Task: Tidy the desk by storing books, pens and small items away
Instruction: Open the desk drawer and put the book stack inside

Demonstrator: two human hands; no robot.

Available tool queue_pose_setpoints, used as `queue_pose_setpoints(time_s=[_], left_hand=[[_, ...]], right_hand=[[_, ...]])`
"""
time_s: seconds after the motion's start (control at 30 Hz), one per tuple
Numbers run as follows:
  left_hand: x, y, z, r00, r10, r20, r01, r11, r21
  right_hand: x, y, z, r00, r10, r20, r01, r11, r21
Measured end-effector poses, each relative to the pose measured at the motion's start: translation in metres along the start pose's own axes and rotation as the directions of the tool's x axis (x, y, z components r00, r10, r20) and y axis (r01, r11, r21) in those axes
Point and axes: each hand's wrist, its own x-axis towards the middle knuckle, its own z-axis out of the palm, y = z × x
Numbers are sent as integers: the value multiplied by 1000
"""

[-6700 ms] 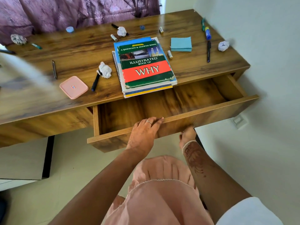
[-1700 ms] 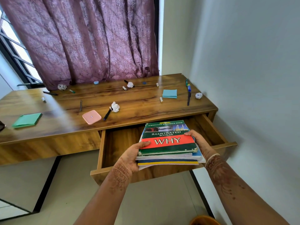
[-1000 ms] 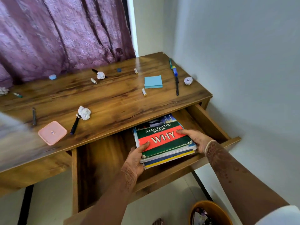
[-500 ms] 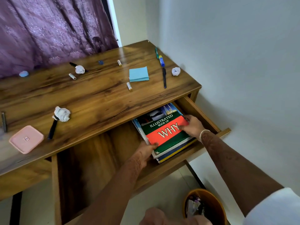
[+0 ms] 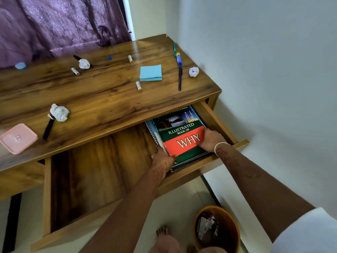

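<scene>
Books point(image 5: 180, 136) are lying at three o'clock in the open drawer point(image 5: 218, 123); we are gripping them, left hand point(image 5: 162, 159) at seven, right hand point(image 5: 212, 139) at three, fingers curled round the edges, likely squaring them against its side.

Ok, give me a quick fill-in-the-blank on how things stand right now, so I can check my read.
1. The left hand and right hand hold the stack of books at the ____ end of the open drawer.
2. The red band on the stack's top cover reads ____.
3. On the desk, the sticky-note pad is ____ in colour.
4. The number of crumpled paper balls in view on the desk is ____.

Missing words: right; WHY; blue; three.
</scene>
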Motion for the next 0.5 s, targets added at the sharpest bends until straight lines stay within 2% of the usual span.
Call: queue_pose_setpoints(time_s=[0.17, 0.23, 0.3, 0.4, 0.5], left_hand=[[-3, 3, 3, 1000, 21, -22, -17, 988, 152], [-6, 4, 3, 1000, 14, -11, -12, 982, 191], [-8, 4, 3, 1000, 24, 5, -25, 981, 191], [-11, 2, -3, 1000, 25, 19, -27, 993, 114], [-11, 3, -9, 1000, 29, -1, -29, 998, 47]], right_hand=[[-3, -11, 7, 983, -136, -125, 94, 951, -294], [-1, -19, 11, 972, -230, -45, 203, 922, -330], [2, -23, 16, 962, -262, 75, 272, 904, -328], [4, -25, 23, 961, -215, 174, 260, 916, -306], [3, -26, 26, 963, -192, 191, 247, 912, -328]])
